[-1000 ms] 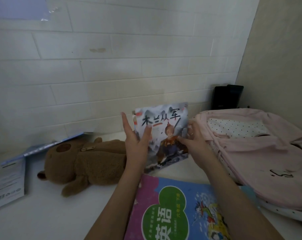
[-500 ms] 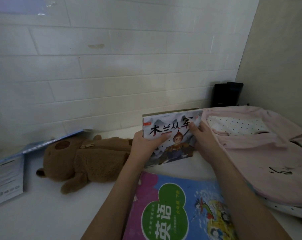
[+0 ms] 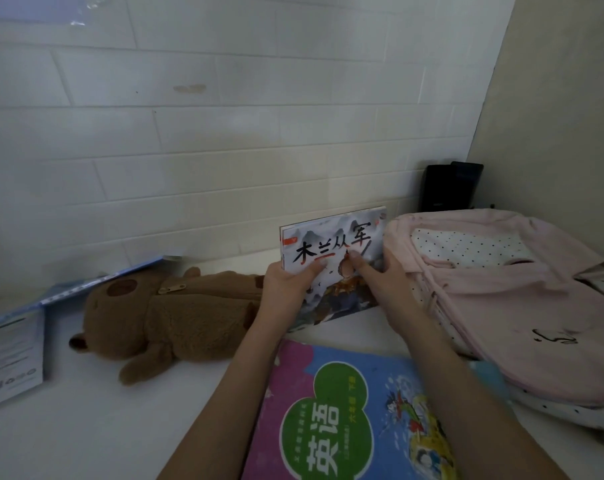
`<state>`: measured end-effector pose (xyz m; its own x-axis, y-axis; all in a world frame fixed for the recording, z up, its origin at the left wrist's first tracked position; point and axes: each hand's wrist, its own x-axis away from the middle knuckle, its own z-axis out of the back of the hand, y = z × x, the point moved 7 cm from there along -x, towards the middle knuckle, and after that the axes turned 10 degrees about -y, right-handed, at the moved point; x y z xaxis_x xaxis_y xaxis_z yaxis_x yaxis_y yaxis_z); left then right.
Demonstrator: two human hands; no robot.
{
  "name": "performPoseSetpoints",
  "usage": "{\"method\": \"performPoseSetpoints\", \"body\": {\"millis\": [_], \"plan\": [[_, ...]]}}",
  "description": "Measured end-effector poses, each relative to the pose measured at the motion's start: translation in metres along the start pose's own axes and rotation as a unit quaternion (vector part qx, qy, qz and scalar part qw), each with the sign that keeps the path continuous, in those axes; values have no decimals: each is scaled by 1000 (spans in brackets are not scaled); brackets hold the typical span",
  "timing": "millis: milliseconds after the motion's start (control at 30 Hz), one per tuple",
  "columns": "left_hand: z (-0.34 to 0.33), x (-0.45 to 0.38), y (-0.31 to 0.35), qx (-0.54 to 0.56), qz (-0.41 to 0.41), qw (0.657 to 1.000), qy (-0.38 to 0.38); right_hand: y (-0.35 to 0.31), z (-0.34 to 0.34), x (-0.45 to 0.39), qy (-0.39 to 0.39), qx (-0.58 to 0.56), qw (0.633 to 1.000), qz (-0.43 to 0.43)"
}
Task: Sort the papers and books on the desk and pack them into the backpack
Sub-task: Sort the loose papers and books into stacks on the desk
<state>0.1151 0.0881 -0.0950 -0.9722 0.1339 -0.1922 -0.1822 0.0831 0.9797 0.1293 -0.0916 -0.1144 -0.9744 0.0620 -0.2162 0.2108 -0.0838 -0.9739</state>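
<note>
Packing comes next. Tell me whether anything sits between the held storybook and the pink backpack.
Nothing visible does. Both hands, left hand and right hand, hold the storybook upright right beside the backpack. Its opening cannot be made out from here.

White brick wall (image 3: pixel 224 140), beige side wall (image 3: pixel 553 98)

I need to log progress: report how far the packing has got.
Done: nothing visibly packed; the pink backpack lies on the desk, its contents hidden. In hand: the left hand and right hand both grip the picture book, upright beside the backpack. Left: the English textbook in front and the blue papers at far left.
</note>
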Motion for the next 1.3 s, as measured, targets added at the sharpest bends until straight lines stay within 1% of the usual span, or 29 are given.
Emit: {"method": "performPoseSetpoints", "body": {"millis": [100,167,200,233,300,333,367,433,467,533,567,633,700,767,833,900,933,1033,1100,1133,1167,1200,1233,1300], "plan": [[2,4,5,17,-8,1000,20,-8,-7,6,21,18,999,30],[5,10,9,35,-12,999,15,-29,-11,12,45,26,996,76],[6,12,12,62,-4,998,1,-42,-11,16,62,45,992,96],[5,11,13,100,17,994,-30,-57,-9,22,81,65,988,117],[3,14,22,180,71,976,-102,-78,0,31,96,104,982,127],[4,18,31,196,95,966,-140,-87,4,35,86,134,981,113],[5,23,39,195,117,957,-182,-93,7,38,59,165,981,88],[9,38,47,167,165,938,-255,-103,10,46,-24,224,974,33],[9,47,47,153,185,923,-301,-108,10,53,-65,251,966,10],[5,61,26,123,236,881,-391,-112,10,68,-134,316,939,-30],[4,68,15,80,259,869,-415,-111,9,77,-161,350,921,-54],[3,83,-3,-49,297,850,-433,-104,5,93,-207,418,880,-95],[-2,104,-5,-178,302,824,-444,-90,2,108,-239,469,841,-124],[-7,128,-3,-231,324,799,-450,-76,-2,122,-261,501,814,-139],[-3,139,-12,-288,357,778,-430,-63,-5,130,-266,509,807,-139],[-1,144,-15,-352,368,767,-391,-51,-10,136,-272,507,807,-132],[-1,145,-14,-385,367,758,-379,-44,-11,137,-272,506,808,-129],[0,144,-5,-488,368,711,-348,-34,-9,136,-255,528,799,-132],[-2,132,2,-565,326,688,-319,-33,-8,134,-252,538,794,-128],[-5,123,9,-601,281,688,-294,-32,-9,131,-259,537,793,-123],[-9,114,17,-625,232,698,-263,-31,-12,129,-269,531,794,-120],[-11,104,24,-631,190,716,-229,-28,-14,125,-276,518,801,-121],[-12,94,30,-622,153,742,-198,-29,-16,123,-273,500,812,-128],[-15,75,35,-579,91,795,-153,-31,-15,113,-235,464,845,-125]]}}
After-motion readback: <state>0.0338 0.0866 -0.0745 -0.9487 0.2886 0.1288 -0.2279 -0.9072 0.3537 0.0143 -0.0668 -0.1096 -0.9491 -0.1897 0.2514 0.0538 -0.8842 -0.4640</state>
